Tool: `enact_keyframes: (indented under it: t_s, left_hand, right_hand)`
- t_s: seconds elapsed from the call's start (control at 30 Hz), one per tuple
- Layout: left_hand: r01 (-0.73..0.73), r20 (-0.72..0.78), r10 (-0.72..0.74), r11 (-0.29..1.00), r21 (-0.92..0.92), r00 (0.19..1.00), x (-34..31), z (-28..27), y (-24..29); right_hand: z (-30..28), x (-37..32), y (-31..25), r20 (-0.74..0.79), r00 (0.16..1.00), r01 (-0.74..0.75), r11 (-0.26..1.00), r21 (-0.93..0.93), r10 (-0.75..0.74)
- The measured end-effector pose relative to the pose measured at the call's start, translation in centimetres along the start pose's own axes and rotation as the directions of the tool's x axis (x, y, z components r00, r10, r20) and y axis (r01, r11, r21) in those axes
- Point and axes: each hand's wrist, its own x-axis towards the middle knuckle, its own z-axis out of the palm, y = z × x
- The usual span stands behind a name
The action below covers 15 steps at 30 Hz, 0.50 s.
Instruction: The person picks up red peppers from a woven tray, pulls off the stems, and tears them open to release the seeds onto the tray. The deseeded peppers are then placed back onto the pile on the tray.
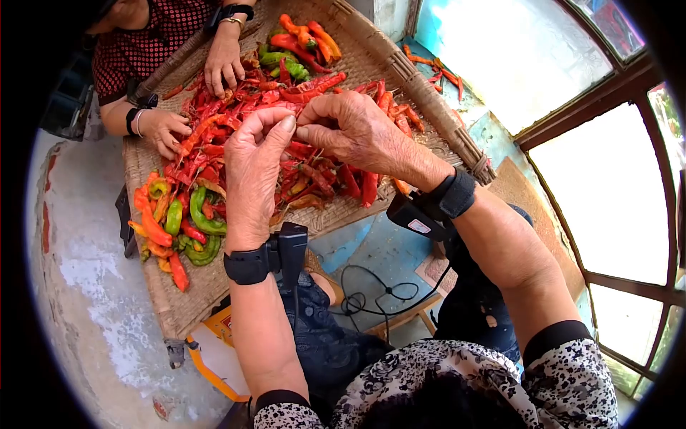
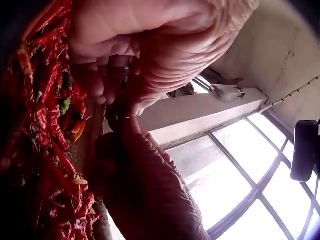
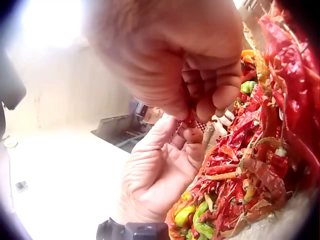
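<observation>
Both of my hands meet fingertip to fingertip over a pile of wrinkled red chili peppers [image 1: 350, 182]. My left hand [image 1: 250, 168] comes up from below with thumb and forefinger pinched together. From the right, my right hand [image 1: 361, 132] pinches at the same spot, its other fingers curled in. A small red bit of chili pepper [image 3: 189, 120] shows between the fingertips in the right wrist view; most of it is hidden by the fingers. In the left wrist view the pinch lies in shadow.
The chilies lie on a large woven tray [image 1: 179, 314]. Green peppers [image 1: 204, 214] and orange ones sit at its near left, with more at the far end. Another person's hands [image 1: 225, 64] rest on the pile. Windows [image 1: 600, 193] stand at right; a black cable [image 1: 386, 289] lies below.
</observation>
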Motion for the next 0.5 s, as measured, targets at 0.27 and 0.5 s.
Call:
enact_keyframes:
  t_s: [0.27,0.5]
  left_hand:
    - [-0.407,-0.515,0.295,0.906,-0.118,0.805,1.7,-3.9,-0.7]
    - [-0.099,-0.308,0.020,0.965,-0.243,0.951,0.4,-4.7,-0.7]
  right_hand:
    - [1.5,-0.2,-0.1,-0.128,0.988,-0.096,0.994,-0.043,0.089]
    - [4.6,-1.4,0.5,0.201,0.974,0.052,0.752,-0.657,0.108]
